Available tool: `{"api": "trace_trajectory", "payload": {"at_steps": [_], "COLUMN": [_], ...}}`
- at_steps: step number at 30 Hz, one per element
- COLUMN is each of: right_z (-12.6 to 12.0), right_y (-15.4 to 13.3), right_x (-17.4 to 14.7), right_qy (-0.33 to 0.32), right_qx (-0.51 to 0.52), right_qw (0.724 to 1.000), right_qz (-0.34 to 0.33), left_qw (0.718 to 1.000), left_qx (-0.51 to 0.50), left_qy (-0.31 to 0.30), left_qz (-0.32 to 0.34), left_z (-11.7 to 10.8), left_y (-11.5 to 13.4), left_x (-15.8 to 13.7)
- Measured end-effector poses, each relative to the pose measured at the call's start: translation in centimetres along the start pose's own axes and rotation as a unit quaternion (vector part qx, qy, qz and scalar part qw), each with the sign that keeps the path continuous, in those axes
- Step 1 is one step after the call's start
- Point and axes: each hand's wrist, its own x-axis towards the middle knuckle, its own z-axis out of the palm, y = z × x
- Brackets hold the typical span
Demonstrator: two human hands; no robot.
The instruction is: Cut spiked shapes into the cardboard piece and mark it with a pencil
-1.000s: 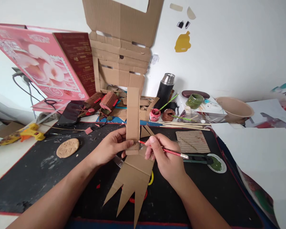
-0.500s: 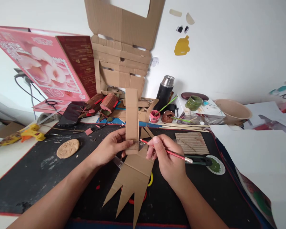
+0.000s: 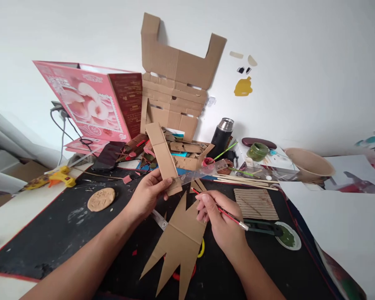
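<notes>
My left hand [image 3: 150,193] pinches the lower end of a cardboard strip [image 3: 163,156], which leans up and to the left. A clear ruler [image 3: 203,173] sticks out to the right from under that thumb. My right hand [image 3: 221,212] grips a red pencil [image 3: 229,214] with a white eraser end; its tip points left, a little short of the strip and touching nothing. Below both hands a cardboard piece with pointed spikes [image 3: 181,233] lies over scissors, whose yellow handle [image 3: 201,248] and red handle [image 3: 185,273] show at its edges.
A black mat [image 3: 65,246] covers the table. A round clay disc [image 3: 101,199] and a yellow glue gun [image 3: 62,177] are on the left. Corrugated card [image 3: 255,203], a green paint lid [image 3: 288,236] and white paper [image 3: 334,225] lie right. A black flask [image 3: 221,135] stands behind.
The strip has gone from upright to tilted left. The ruler now extends rightward from my left hand. My right hand with the pencil sits slightly apart from the strip. The view has shifted.
</notes>
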Motion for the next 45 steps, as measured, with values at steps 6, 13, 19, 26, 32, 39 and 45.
{"api": "trace_trajectory", "payload": {"at_steps": [6, 13, 19, 26, 32, 39, 45], "right_z": [0.1, 0.2, 0.3, 0.5, 0.7, 0.6, 0.7], "right_y": [0.6, 1.0, 1.0, 0.7, 0.4, 0.4, 0.5], "right_x": [0.1, 0.0, 0.3, 0.4, 0.6, 0.8, 0.8], "right_qy": [-0.016, -0.014, -0.007, 0.011, 0.014, 0.009, 0.011], "right_qx": [0.004, 0.052, 0.097, 0.123, 0.128, 0.16, 0.167], "right_qw": [0.999, 0.996, 0.992, 0.986, 0.983, 0.975, 0.972], "right_qz": [0.036, 0.074, 0.083, 0.113, 0.127, 0.156, 0.167], "left_qw": [0.999, 0.998, 0.996, 0.996, 0.995, 0.992, 0.989], "left_qx": [-0.03, -0.035, -0.036, -0.033, -0.036, -0.034, -0.05], "left_qy": [-0.009, -0.046, -0.078, -0.076, -0.084, -0.108, -0.128], "left_qz": [-0.01, -0.027, -0.038, -0.034, -0.036, -0.047, -0.063], "left_z": [0.2, 0.3, 0.9, 0.8, 0.9, 1.1, 1.1], "left_y": [0.3, 0.1, 0.1, 0.1, 0.2, 0.2, 0.1], "left_x": [-0.2, -0.5, -0.9, -0.9, -1.1, -1.4, -1.4]}}
